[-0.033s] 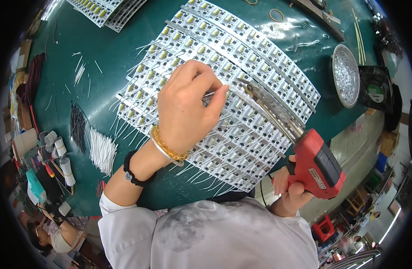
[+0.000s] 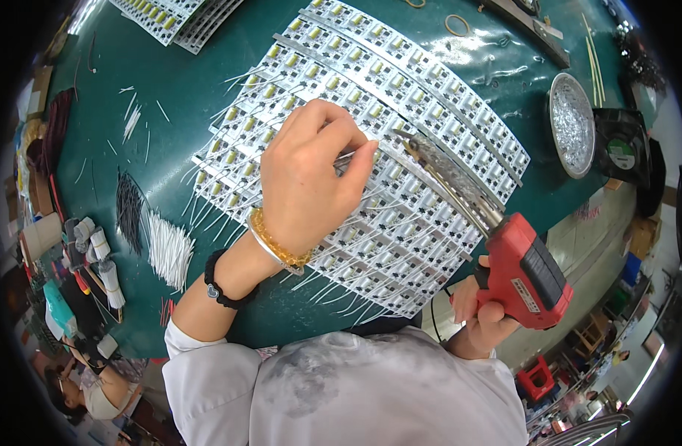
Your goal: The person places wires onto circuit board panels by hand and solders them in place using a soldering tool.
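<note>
My right hand is wrapped round the handle of a red and black soldering gun. Its long metal barrel slants up to the left, and the dark tip is over a large panel of small circuit boards, just right of my left fingers. My left hand hovers above the panel's middle with thumb and fingers pinched together; what they hold is hidden. Short white wires stick out from many boards along the left and near sides. Two metal strips run across the panel's far part.
On the green table left of the panel lie piles of white wires and black wires. At right are a round metal dish and a black fan. More panels lie far left. Another person sits lower left.
</note>
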### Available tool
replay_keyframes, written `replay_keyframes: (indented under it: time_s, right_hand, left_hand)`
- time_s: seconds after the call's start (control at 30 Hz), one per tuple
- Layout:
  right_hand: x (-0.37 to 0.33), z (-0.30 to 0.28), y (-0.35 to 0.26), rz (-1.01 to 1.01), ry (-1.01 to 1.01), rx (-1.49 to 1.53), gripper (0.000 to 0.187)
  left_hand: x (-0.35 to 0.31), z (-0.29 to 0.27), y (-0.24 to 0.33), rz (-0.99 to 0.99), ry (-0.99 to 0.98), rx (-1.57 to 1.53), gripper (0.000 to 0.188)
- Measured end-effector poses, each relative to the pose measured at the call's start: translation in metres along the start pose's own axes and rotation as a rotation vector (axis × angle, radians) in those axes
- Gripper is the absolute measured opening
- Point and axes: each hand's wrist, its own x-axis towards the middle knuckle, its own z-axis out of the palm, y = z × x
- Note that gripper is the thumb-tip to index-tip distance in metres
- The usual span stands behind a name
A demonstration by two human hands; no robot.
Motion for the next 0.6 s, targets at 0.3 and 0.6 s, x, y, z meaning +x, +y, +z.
replay_keyframes:
  time_s: [0.3,0.6]
  right_hand:
    - [-0.009,-0.002,0.004,0.012,0.058,0.028,0.074]
    - [-0.023,-0.020,0.015,-0.060,0.140,0.018,0.073]
  left_hand:
    - [0.001,-0.004,0.008,0.077,0.051,0.075,0.008]
    - [0.006,-0.039,0.037,-0.036,-0.027,0.118,0.007]
